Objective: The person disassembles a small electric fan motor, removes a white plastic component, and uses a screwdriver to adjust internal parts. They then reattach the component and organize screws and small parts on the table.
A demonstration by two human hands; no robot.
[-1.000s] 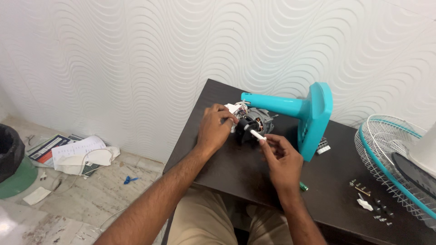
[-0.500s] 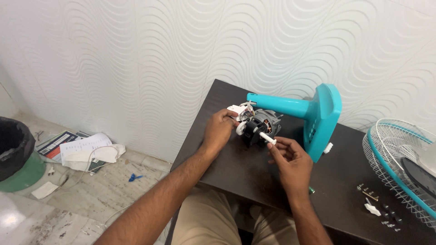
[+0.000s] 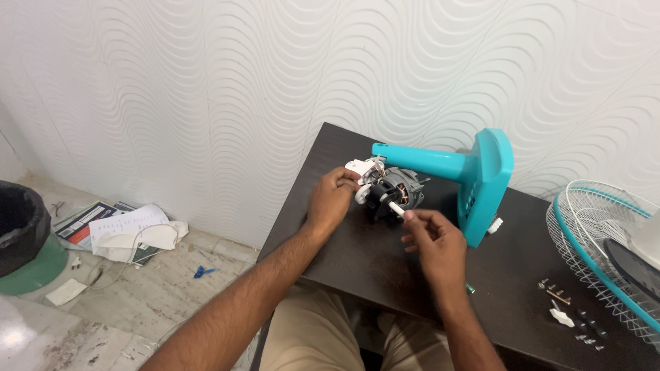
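Left hand [image 3: 331, 201] curled around near end of fan motor [image 3: 395, 192], fingers closed on white plastic fitting [image 3: 361, 168] at motor's back. Right hand [image 3: 434, 242] pinched shut on white shaft [image 3: 397, 208] sticking out of motor toward the body, thumb and forefinger gripping its tip, remaining fingers folded loosely beneath. Motor lying on its side between both hands, resting on dark brown table [image 3: 371, 254], copper windings showing through dark housing. Just beyond motor, away from the hands, teal fan stand [image 3: 419, 161] stretched sideways, its neck running off to right of left hand and ending in teal base [image 3: 489, 182] standing on edge, just beyond right hand's knuckles. Small white knob [image 3: 493, 224] at base's lower edge, to right of right hand. Farther right, well apart from right hand, scatter of small screws and fasteners [image 3: 570, 312] on tabletop, with white wire fan guard [image 3: 605, 240] rimmed in teal lying past them at table's far right edge. Well to left of left hand, down on marbled floor [image 3: 124, 302], loose papers [image 3: 120, 227], small blue scrap [image 3: 203, 272] and black bin [image 3: 20, 227] on green base. Textured white wave-patterned wall [image 3: 206, 82] beyond everything.
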